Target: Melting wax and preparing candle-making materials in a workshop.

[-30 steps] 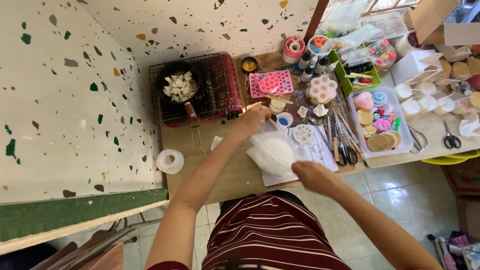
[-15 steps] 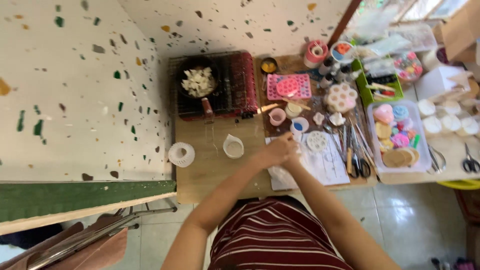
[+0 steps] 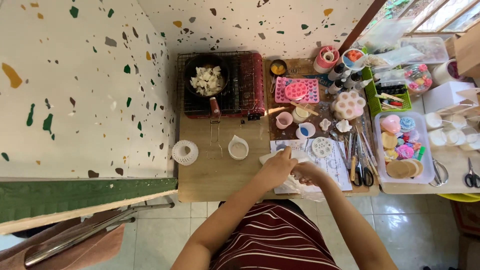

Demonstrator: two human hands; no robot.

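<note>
Seemingly midway; left hand (image 3: 278,167) and right hand (image 3: 306,173) meet, clutching a crumpled plastic bag (image 3: 295,186) over the paper sheet (image 3: 330,167); pink mould (image 3: 296,90) sits untouched.

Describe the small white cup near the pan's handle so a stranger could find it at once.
Start at the red grill holding the black pan at the table's back. Just below the pan's handle, on bare wood, sits the small white cup. Unlike the lacy white ring to its left, it is smooth-walled with a pouring spout.
</note>
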